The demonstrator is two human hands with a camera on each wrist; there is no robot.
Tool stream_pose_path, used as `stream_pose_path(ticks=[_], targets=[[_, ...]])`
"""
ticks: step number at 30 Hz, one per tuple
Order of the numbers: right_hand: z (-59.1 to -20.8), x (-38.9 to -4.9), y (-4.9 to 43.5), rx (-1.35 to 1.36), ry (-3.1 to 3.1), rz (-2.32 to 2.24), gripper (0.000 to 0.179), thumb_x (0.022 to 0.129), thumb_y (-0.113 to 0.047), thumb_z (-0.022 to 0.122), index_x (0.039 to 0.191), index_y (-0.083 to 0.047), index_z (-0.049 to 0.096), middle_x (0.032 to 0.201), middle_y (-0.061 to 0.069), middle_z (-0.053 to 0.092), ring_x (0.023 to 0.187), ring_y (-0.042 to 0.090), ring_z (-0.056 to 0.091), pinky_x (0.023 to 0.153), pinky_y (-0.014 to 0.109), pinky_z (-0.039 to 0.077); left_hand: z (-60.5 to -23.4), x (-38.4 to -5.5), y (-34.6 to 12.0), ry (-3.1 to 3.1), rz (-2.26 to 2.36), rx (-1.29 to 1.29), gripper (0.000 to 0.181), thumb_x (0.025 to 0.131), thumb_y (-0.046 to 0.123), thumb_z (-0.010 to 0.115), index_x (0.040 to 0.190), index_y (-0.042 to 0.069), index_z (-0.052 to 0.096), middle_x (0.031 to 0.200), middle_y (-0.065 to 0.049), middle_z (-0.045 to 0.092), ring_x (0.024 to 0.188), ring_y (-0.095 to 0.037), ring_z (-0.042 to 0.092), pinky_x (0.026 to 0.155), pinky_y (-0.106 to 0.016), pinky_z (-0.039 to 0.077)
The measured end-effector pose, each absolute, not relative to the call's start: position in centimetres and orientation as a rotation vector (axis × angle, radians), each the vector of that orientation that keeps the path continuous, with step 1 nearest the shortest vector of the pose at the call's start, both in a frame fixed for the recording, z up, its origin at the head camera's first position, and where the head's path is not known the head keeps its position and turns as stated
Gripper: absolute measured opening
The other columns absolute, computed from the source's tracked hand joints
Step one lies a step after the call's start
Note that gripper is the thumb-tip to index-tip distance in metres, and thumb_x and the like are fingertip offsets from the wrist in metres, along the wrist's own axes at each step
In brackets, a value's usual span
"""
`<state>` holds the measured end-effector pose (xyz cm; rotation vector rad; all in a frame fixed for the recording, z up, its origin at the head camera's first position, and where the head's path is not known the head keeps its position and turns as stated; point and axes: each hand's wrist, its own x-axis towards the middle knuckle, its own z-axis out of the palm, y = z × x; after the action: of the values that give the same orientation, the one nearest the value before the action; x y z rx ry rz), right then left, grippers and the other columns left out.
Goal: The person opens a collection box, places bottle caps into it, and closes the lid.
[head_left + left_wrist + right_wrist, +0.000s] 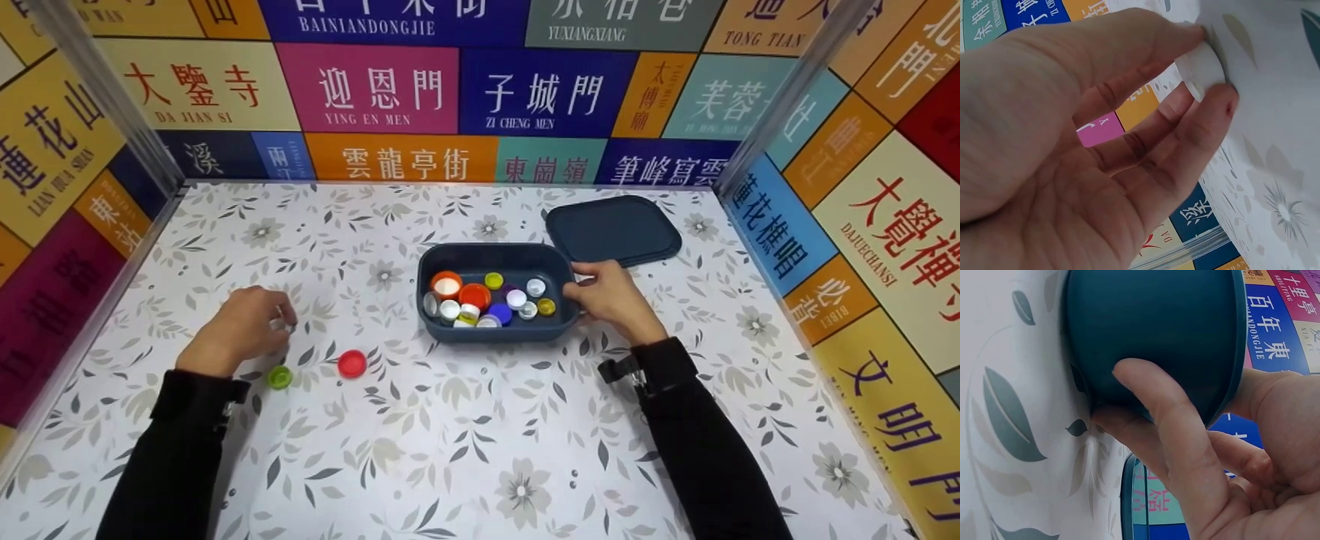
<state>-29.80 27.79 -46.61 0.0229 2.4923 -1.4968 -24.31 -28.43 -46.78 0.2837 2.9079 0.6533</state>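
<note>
On the left of the table, my left hand (244, 322) pinches a small white bottle cap (1203, 70) between thumb and fingertips, close to the tabletop. In the head view the fingers mostly hide this cap. Just below that hand lie a green cap (280, 377) and a red cap (352, 364). A dark blue plastic box (495, 334) stands mid-table with several caps inside, white, orange, yellow and purple. My right hand (611, 296) grips its right end, with fingers against the outer wall (1157, 332) and the thumb at the rim.
The box's dark blue lid (613, 229) lies flat behind and right of the box. A floral cloth (420, 450) covers the table. Printed panels (367, 90) with coloured lettering wall the back and both sides.
</note>
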Motion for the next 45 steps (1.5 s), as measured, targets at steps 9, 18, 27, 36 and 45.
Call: stream_pose_path(ticks=[9,18,27,36,45], targets=[[-46.4,-29.9,27.7,0.022,2.471,-1.507,0.066,0.105,-0.010,0.071,0.170,-0.007,0.058,0.137,0.033,0.080,0.080,0.014,0.083,0.064,0.035,0.072,-46.5,-24.3,-28.2,2.903,0.667,0.252,0.016,0.093,0.001,0.080,0.109,-0.002,0.082,0.117,-0.028,0.080,0.111,-0.045,0.073,0.102,-0.066,0.059],[-46.4,-29.8,27.7,0.008,2.435,-1.548,0.065,0.105,-0.009,0.070,0.169,-0.008,0.059,0.131,0.032,0.082,0.082,0.017,0.086,0.066,0.039,0.072,-45.5,-24.5,-26.6,3.024,0.684,0.378,0.017,0.096,0.000,0.082,0.112,-0.006,0.082,0.111,-0.030,0.074,0.104,-0.046,0.071,0.097,-0.064,0.060],[-46.5,-29.7,27.8,0.020,2.460,-1.521,0.065,0.106,-0.010,0.071,0.169,-0.008,0.059,0.126,0.033,0.084,0.083,0.016,0.086,0.070,0.040,0.073,-44.1,-25.3,-22.1,3.124,0.787,0.585,0.021,0.091,-0.007,0.078,0.112,-0.006,0.084,0.107,-0.028,0.076,0.102,-0.045,0.076,0.095,-0.060,0.065],[-46.6,-29.8,27.8,0.029,2.465,-1.519,0.065,0.105,-0.008,0.071,0.169,-0.010,0.061,0.130,0.032,0.083,0.080,0.015,0.085,0.068,0.038,0.073,-42.6,-26.0,-15.9,3.092,0.857,0.789,0.023,0.093,-0.005,0.082,0.116,-0.003,0.084,0.113,-0.024,0.076,0.111,-0.044,0.079,0.102,-0.056,0.069],[-46.5,-29.7,27.8,0.007,2.435,-1.541,0.068,0.106,-0.009,0.069,0.172,-0.005,0.054,0.139,0.034,0.079,0.087,0.013,0.084,0.071,0.037,0.074,-42.2,-26.5,-10.7,3.031,0.783,1.028,0.023,0.092,-0.002,0.088,0.114,0.000,0.084,0.112,-0.021,0.076,0.102,-0.038,0.077,0.093,-0.050,0.070]])
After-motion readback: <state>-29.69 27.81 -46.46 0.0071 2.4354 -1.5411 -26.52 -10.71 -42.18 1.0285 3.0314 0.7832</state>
